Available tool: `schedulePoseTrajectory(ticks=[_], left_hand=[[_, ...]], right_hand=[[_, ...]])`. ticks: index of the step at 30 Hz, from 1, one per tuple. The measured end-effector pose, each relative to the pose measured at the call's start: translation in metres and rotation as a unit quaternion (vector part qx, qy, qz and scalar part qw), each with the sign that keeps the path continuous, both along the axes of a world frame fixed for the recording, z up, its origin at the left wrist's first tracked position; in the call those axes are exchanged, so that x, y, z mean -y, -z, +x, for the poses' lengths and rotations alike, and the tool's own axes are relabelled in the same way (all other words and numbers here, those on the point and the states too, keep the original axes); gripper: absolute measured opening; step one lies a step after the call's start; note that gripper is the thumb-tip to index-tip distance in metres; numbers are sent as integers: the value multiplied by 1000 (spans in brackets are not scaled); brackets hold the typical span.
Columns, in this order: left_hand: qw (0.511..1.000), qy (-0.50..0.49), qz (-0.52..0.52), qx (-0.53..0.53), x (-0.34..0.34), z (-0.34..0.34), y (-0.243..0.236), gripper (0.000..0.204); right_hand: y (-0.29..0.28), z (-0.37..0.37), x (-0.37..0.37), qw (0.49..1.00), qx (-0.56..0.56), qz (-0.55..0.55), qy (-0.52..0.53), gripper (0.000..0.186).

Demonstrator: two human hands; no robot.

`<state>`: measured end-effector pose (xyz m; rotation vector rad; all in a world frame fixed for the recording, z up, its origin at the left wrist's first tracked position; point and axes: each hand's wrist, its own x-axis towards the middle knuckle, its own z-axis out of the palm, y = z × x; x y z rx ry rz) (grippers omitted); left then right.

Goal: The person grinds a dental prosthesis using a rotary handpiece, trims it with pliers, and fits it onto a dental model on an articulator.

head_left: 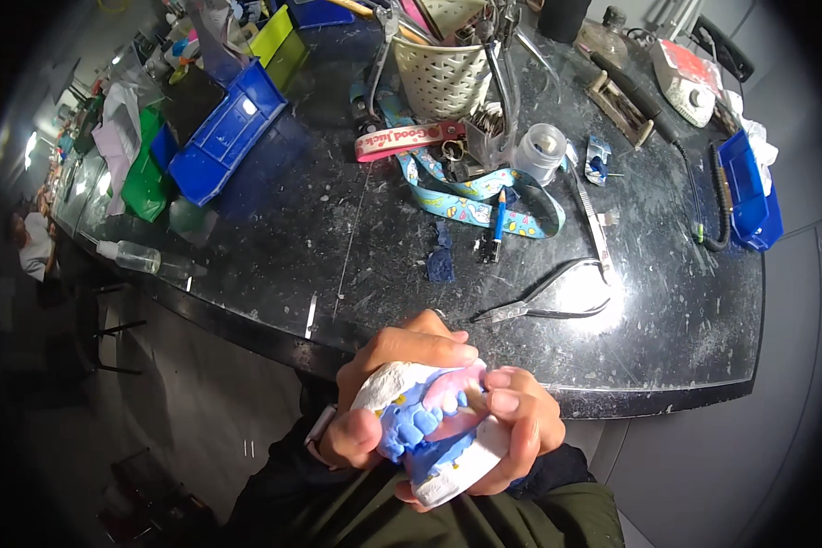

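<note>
Between my two hands, just in front of the bench's front edge, is a dental model point(420, 429) made of white plaster and blue material. Pink gum-coloured parts and several pale teeth show on its upper right side, with blue teeth to their left. My left hand point(365, 411) grips the model's left side, thumb against the white plaster. My right hand point(525, 420) wraps its right side, fingers curled over the pink part and the lower white base. The two halves stand partly apart on the side facing me. Palms and the model's far side are hidden.
On the dark scratched bench point(274, 265) lie pliers point(543, 301), tweezers point(594, 224), a blue pencil-like tool point(500, 219) and a patterned lanyard point(466, 192). Behind stand a white basket point(440, 78) of tools and a clear cup point(541, 151). Blue bins point(228, 132) stand left, another bin point(749, 196) right.
</note>
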<state>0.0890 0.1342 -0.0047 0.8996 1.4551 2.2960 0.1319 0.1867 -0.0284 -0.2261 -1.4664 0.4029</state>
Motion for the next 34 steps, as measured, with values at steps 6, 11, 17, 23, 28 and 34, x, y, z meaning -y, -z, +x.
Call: schedulePoseTrajectory(ticks=[6,11,17,23,28,34], left_hand=[[999,28,-8,-28,2,-5,-4,67],[988,37,91,118,3,-3,-2,60],[991,68,81,82,5,-2,1,61],[992,59,76,76,7,-2,2,59],[994,50,85,-34,9,-11,-2,64],[996,29,79,-14,46,-35,-26,70]], right_hand=[[1,4,-3,999,8,24,-41,64],[-2,0,-10,996,28,69,-43,76],[-8,2,2,997,59,-13,-46,63],[-7,4,-4,991,38,-25,-122,59],[-7,8,-3,983,-13,-29,-178,55],[19,51,-10,932,123,-35,-338,63]])
